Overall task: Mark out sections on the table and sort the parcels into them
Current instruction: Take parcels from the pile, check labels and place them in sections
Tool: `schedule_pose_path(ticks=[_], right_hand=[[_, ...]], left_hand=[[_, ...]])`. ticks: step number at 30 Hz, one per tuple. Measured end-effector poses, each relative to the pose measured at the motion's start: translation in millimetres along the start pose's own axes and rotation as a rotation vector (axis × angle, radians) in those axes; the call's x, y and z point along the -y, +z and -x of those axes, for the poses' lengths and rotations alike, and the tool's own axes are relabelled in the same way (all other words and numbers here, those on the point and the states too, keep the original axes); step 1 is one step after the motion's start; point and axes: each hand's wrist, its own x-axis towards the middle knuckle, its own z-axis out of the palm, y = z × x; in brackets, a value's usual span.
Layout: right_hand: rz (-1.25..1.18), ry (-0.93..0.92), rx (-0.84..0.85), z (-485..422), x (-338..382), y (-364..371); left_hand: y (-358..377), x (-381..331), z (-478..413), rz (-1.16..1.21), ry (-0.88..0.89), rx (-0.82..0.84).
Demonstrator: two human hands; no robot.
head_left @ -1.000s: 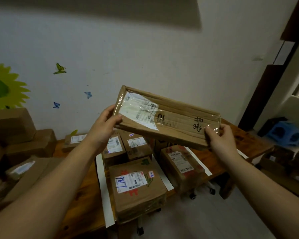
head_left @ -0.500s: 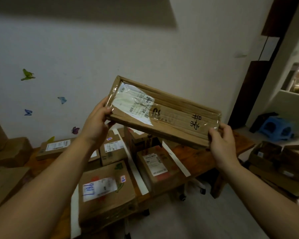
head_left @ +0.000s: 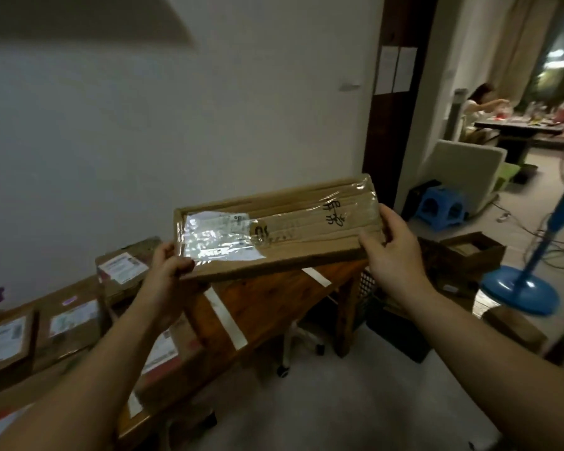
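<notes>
Left hand (head_left: 168, 266) and right hand (head_left: 391, 244) hold flat parcel (head_left: 293, 237) lengthwise, left-right.

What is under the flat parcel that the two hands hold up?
Under the flat parcel shows the wooden table's right end, bare wood crossed by two white tape strips. The strips' far ends are covered.

One head-worn view looks forward and down, close over the table (head_left: 261, 301)

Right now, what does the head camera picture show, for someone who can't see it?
Two bare hands, left hand and right hand, hold a flat taped cardboard parcel above a wooden table marked with white tape strips. More labelled parcels sit at left.
</notes>
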Motion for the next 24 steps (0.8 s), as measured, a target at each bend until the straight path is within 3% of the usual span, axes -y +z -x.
schedule_pose_path(ticks=[7, 13, 24], right_hand=[[0.028, -0.007, -0.095, -56, -32, -53], [0.036, 0.018, -0.134, -120, -71, -65], [0.081, 0.155, 0.039, -287, -147, -55]], left_hand=[[82, 33, -46, -0.026, -0.116, -0.022], [130, 45, -108, -0.161, -0.02, 0.013], [203, 76, -265, -0.184, -0.039, 0.004]])
